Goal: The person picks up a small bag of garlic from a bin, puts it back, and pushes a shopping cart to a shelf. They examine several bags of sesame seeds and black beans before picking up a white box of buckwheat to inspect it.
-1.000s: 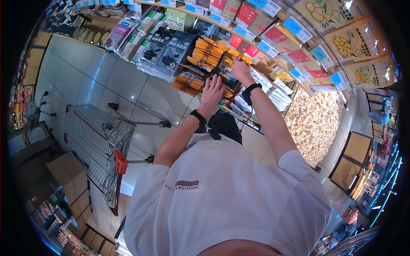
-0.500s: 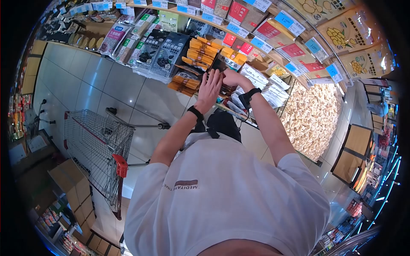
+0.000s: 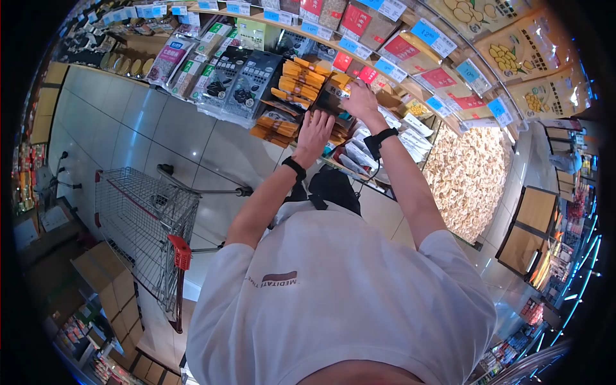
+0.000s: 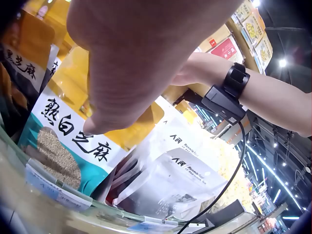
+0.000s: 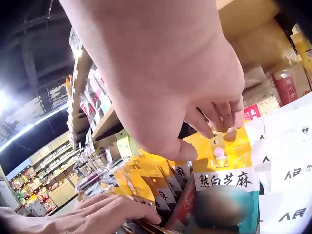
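My right hand [image 3: 361, 101] grips the top of a yellow, white and teal pouch of white sesame [image 5: 223, 178]; its fingers curl at the yellow upper edge, with the thumb by the left edge. My left hand [image 3: 314, 136] rests over the front of the same shelf section, fingers fairly straight. In the left wrist view its thumb touches the front of a white sesame pouch [image 4: 68, 139], and its other fingers are hidden. Left of the hands stand yellow-topped pouches of black sesame [image 3: 300, 82]. White pouches [image 4: 170, 180] stand to the right.
Dark bags [image 3: 251, 80] lie left of the sesame. A price-tagged upper shelf [image 3: 350, 45] runs behind the hands. A bin of pale dried pieces [image 3: 471, 183] is on the right. The wire shopping cart [image 3: 144, 218] stands at the left on the tiled floor [image 3: 170, 122].
My right hand went from the back of the section toward my left hand, then back to the rear pouch. My left hand stays near the front with its fingers slightly shifted.
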`<state>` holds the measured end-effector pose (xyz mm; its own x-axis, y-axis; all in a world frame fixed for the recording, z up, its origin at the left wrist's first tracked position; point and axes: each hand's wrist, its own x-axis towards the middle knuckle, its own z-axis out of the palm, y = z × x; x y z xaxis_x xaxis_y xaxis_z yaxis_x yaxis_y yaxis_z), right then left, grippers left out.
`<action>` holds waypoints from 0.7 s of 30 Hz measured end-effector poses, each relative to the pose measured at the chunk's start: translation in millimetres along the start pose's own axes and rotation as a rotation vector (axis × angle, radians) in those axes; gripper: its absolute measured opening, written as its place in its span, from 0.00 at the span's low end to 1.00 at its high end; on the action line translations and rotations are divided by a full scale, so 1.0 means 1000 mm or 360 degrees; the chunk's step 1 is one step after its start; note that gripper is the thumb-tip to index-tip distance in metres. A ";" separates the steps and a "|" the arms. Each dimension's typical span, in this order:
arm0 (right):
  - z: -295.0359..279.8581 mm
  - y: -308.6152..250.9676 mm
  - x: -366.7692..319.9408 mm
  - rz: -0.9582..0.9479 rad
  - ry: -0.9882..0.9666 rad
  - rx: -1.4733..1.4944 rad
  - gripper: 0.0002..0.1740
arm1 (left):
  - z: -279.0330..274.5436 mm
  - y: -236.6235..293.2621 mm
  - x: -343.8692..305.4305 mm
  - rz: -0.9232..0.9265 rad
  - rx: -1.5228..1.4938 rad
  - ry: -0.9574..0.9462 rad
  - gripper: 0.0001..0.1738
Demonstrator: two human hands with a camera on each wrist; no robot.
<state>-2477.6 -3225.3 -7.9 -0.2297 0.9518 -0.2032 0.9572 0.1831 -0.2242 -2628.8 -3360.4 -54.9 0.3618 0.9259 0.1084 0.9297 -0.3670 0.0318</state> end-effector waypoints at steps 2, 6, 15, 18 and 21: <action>0.003 -0.001 0.001 0.0002 0.0025 -0.0042 0.31 | 0.001 0.000 -0.001 -0.0008 -0.0005 0.0002 0.29; 0.011 0.000 0.004 -0.0010 -0.0054 -0.0090 0.31 | 0.003 0.001 -0.002 -0.0009 0.0006 -0.0019 0.28; 0.017 -0.004 -0.006 -0.0103 -0.0100 -0.0193 0.32 | 0.001 -0.001 -0.007 0.0009 0.0004 0.0068 0.25; 0.009 -0.007 -0.008 -0.0180 -0.0106 -0.0201 0.29 | 0.001 0.000 -0.007 0.0013 0.0010 0.0075 0.25; 0.010 -0.007 -0.006 -0.0263 -0.0243 -0.0266 0.22 | 0.001 0.000 -0.007 0.0010 -0.0007 0.0065 0.25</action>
<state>-2484.9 -3235.1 -14.9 -0.3969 0.8598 -0.3211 0.9174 0.3830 -0.1084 -2631.4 -3367.1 -56.3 0.3642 0.9193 0.1490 0.9272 -0.3730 0.0352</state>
